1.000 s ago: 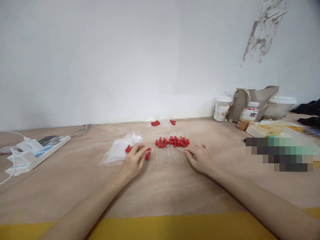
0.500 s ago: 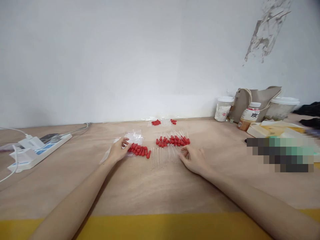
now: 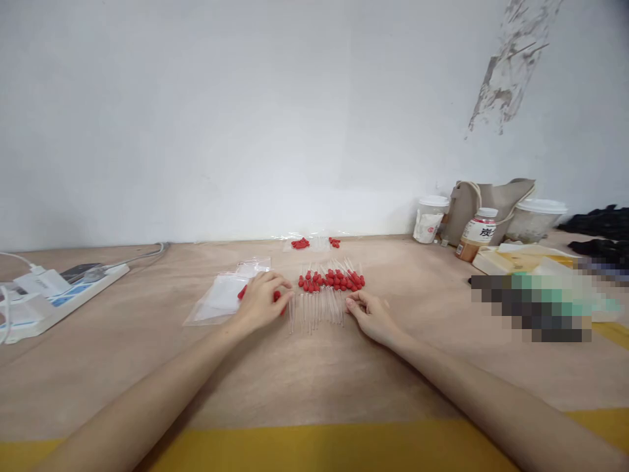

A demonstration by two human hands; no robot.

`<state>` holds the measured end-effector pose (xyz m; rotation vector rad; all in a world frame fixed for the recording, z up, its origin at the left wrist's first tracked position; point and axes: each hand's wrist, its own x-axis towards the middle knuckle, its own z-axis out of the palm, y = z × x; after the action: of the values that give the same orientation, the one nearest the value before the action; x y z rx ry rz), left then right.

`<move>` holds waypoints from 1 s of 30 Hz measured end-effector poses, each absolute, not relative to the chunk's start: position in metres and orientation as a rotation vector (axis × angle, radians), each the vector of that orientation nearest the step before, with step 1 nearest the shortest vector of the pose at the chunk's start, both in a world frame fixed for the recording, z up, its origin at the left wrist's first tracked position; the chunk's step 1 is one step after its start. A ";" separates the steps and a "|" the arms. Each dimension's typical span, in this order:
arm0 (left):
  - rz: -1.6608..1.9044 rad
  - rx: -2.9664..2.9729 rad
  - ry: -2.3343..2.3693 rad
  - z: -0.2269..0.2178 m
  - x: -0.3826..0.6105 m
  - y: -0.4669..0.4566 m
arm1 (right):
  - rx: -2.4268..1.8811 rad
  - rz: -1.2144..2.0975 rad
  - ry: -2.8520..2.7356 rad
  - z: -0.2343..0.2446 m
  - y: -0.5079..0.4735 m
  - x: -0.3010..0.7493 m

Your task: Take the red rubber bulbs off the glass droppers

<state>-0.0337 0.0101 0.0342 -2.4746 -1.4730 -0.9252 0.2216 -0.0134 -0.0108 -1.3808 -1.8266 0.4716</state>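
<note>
Bench [image 3: 275, 383]: brown top met pale wall [image 3: 196, 118].
Clear tubes [image 3: 316, 311]: lay in row mid-bench, nearer than red-tipped tubes [image 3: 335, 280].
L hand [image 3: 264, 300]: curled over red bulbs [image 3: 242, 292], blocking most; couldn't tell if gripping.
R hand [image 3: 372, 316]: thumb + fingertips close tog. nr tubes' R end; hold unclear.
Nearby: plastic bags [image 3: 219, 298] by L hand; power strip [image 3: 105, 283] sat far L; bottle [image 3: 477, 233], lidded cup [image 3: 428, 226], grey bag [image 3: 498, 196] stood R.

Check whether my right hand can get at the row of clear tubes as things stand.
Likely yes: the right hand is right beside the clear tubes, with nothing visible in between.
</note>
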 end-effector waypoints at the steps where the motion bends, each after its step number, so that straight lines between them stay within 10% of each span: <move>1: -0.854 -2.518 -1.476 0.036 -0.021 0.013 | -1.394 0.435 -1.837 -0.011 -0.014 0.223; 20: -0.784 -2.242 -2.026 0.037 0.073 0.067 | -1.378 0.239 -2.030 -0.017 -0.003 0.229; 30: -1.177 -2.350 -1.426 0.009 -0.014 -0.013 | -1.378 0.353 -1.890 -0.023 0.003 0.233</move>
<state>-0.0137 -0.0128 0.0088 -2.3496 -1.4262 -1.1773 0.2333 0.0033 -0.0225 -1.3777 -1.8905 0.3533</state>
